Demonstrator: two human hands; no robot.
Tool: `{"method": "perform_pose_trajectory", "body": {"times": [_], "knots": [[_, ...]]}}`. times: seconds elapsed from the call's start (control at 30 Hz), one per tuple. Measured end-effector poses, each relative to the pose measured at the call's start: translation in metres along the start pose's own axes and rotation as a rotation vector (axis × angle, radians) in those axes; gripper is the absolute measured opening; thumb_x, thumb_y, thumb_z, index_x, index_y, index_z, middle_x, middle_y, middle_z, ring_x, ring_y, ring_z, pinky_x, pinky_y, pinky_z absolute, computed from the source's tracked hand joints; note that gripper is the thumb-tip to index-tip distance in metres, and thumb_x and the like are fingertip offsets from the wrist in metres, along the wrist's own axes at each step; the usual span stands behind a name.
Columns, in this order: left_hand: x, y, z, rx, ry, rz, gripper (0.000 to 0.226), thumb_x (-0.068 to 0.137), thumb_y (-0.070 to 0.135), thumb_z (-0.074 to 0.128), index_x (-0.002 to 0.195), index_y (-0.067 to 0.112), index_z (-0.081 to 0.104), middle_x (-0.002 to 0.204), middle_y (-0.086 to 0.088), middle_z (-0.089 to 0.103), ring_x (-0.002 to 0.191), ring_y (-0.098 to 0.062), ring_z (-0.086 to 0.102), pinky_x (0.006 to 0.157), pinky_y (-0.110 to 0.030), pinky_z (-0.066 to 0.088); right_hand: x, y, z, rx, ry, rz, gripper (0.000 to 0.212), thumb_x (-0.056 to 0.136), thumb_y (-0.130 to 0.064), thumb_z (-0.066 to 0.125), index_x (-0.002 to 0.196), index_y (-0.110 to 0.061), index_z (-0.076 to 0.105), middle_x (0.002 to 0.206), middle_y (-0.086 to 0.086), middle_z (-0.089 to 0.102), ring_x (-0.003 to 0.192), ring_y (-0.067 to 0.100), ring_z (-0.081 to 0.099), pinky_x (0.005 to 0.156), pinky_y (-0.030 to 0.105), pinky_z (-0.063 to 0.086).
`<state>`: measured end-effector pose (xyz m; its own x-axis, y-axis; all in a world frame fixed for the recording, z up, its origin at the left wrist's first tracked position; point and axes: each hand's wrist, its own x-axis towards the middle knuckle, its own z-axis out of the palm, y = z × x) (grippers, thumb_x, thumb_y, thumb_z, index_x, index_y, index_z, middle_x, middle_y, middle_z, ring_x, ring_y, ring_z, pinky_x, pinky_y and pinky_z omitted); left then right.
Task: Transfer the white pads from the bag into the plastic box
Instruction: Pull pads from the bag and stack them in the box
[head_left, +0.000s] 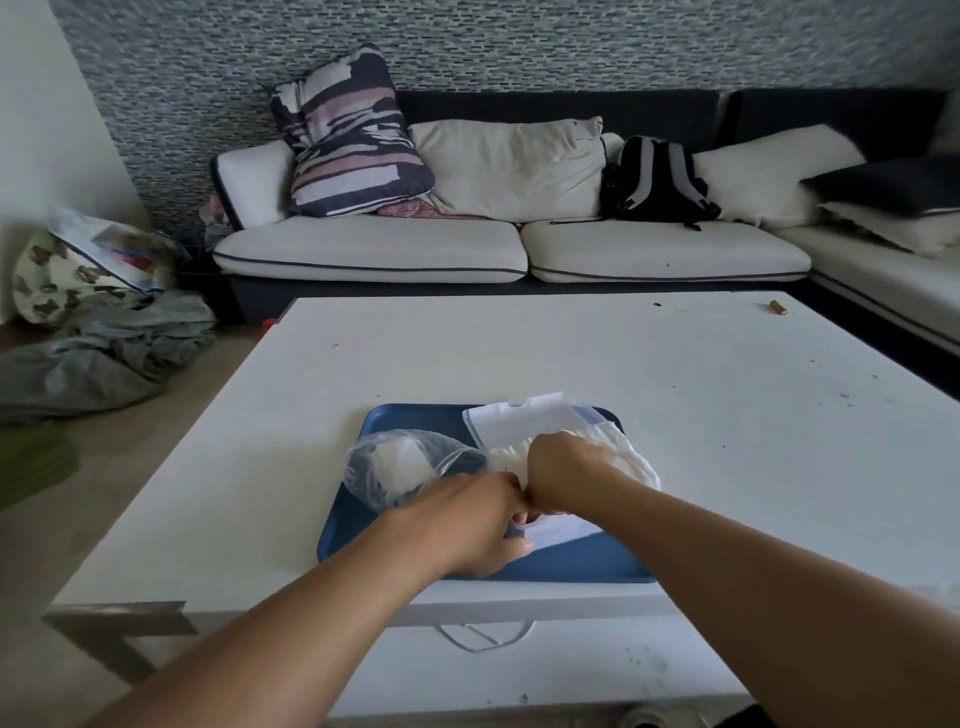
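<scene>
A clear plastic bag lies on the left half of a blue tray, with a few white pads still inside it. To its right stands the clear plastic box, its lid open and leaning back. A row of white pads fills the box. My right hand is curled over these pads and grips them from above. My left hand holds the near left corner of the box, fingers curled round its edge.
The tray sits near the front edge of a white table. A small brown object lies at the table's far right. Behind it stands a sofa with cushions and a black backpack. Clothes and bags lie on the floor at left.
</scene>
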<state>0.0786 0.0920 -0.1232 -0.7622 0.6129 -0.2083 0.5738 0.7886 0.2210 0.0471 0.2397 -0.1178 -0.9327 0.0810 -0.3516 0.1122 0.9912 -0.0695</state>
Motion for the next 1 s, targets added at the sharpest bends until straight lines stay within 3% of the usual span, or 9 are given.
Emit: {"method": "perform_pose_trajectory", "body": {"times": [0.07, 0.3, 0.47, 0.57, 0.63, 0.73, 0.83, 0.9, 1.0], "knots": [[-0.001, 0.002, 0.001, -0.011, -0.002, 0.008, 0.025, 0.091, 0.043, 0.057, 0.108, 0.026, 0.062, 0.112, 0.010, 0.067, 0.100, -0.022, 0.064, 0.089, -0.040, 0.054, 0.002, -0.001, 0.006, -0.052, 0.062, 0.008, 0.025, 0.081, -0.038, 0.068, 0.091, -0.015, 0.061, 0.077, -0.002, 0.055, 0.076, 0.018, 0.054, 0.060, 0.025, 0.037], [-0.001, -0.001, 0.002, -0.006, 0.039, -0.024, 0.020, 0.088, 0.039, 0.059, 0.095, 0.022, 0.067, 0.097, 0.003, 0.069, 0.088, -0.022, 0.066, 0.082, -0.040, 0.056, -0.002, 0.000, 0.014, -0.209, 0.268, -0.061, 0.028, 0.077, -0.047, 0.069, 0.081, -0.021, 0.058, 0.074, -0.005, 0.057, 0.074, 0.017, 0.058, 0.063, 0.025, 0.041], [0.000, -0.003, 0.003, 0.013, 0.015, 0.018, 0.022, 0.092, 0.042, 0.056, 0.092, 0.021, 0.065, 0.104, 0.007, 0.063, 0.087, -0.021, 0.062, 0.082, -0.039, 0.054, -0.008, 0.015, -0.011, 0.113, 0.112, -0.084, 0.030, 0.071, -0.045, 0.072, 0.066, -0.016, 0.064, 0.062, -0.003, 0.069, 0.055, 0.014, 0.062, 0.056, 0.024, 0.050], [0.000, -0.008, 0.004, 0.008, 0.018, 0.060, 0.024, 0.095, 0.041, 0.057, 0.096, 0.018, 0.064, 0.110, 0.009, 0.058, 0.092, -0.018, 0.060, 0.086, -0.040, 0.053, -0.020, 0.024, -0.035, 0.389, 0.186, -0.177, 0.017, 0.084, -0.024, 0.064, 0.079, -0.011, 0.075, 0.078, 0.001, 0.076, 0.052, 0.014, 0.069, 0.057, 0.028, 0.059], [0.001, -0.012, 0.007, -0.016, 0.025, 0.054, 0.023, 0.094, 0.041, 0.057, 0.098, 0.020, 0.065, 0.112, 0.009, 0.060, 0.097, -0.017, 0.061, 0.089, -0.040, 0.052, -0.032, 0.023, -0.043, 0.503, 0.108, -0.256, 0.021, 0.086, -0.012, 0.059, 0.083, -0.017, 0.079, 0.083, -0.007, 0.076, 0.050, 0.014, 0.068, 0.052, 0.026, 0.051], [-0.001, -0.014, 0.009, -0.036, 0.010, 0.024, 0.025, 0.090, 0.048, 0.053, 0.103, 0.028, 0.063, 0.109, 0.008, 0.067, 0.097, -0.015, 0.065, 0.089, -0.040, 0.054, -0.040, 0.011, -0.037, 0.361, -0.160, -0.296, 0.030, 0.088, -0.007, 0.051, 0.092, -0.018, 0.079, 0.093, -0.010, 0.075, 0.050, 0.015, 0.069, 0.045, 0.020, 0.042], [-0.002, -0.016, 0.008, -0.027, -0.003, 0.016, 0.033, 0.087, 0.053, 0.048, 0.108, 0.032, 0.062, 0.111, 0.008, 0.067, 0.099, -0.017, 0.065, 0.087, -0.042, 0.055, -0.035, 0.001, -0.020, 0.223, -0.339, -0.265, 0.031, 0.094, -0.009, 0.042, 0.110, -0.010, 0.069, 0.098, 0.007, 0.062, 0.054, 0.019, 0.072, 0.049, 0.021, 0.043], [-0.004, -0.017, 0.008, -0.046, 0.011, 0.013, 0.035, 0.085, 0.055, 0.048, 0.111, 0.035, 0.062, 0.113, 0.010, 0.065, 0.100, -0.018, 0.065, 0.087, -0.042, 0.055, -0.028, -0.001, -0.010, 0.191, -0.417, -0.219, 0.037, 0.093, -0.007, 0.036, 0.123, -0.005, 0.057, 0.116, 0.013, 0.054, 0.056, 0.020, 0.073, 0.051, 0.024, 0.043], [-0.007, -0.016, 0.006, -0.075, 0.020, 0.002, 0.036, 0.086, 0.053, 0.051, 0.116, 0.038, 0.061, 0.120, 0.013, 0.062, 0.104, -0.016, 0.064, 0.090, -0.041, 0.054, -0.017, -0.001, -0.004, 0.230, -0.446, -0.123, 0.030, 0.096, -0.006, 0.036, 0.125, -0.004, 0.046, 0.135, 0.019, 0.046, 0.056, 0.022, 0.071, 0.041, 0.022, 0.038]]}}
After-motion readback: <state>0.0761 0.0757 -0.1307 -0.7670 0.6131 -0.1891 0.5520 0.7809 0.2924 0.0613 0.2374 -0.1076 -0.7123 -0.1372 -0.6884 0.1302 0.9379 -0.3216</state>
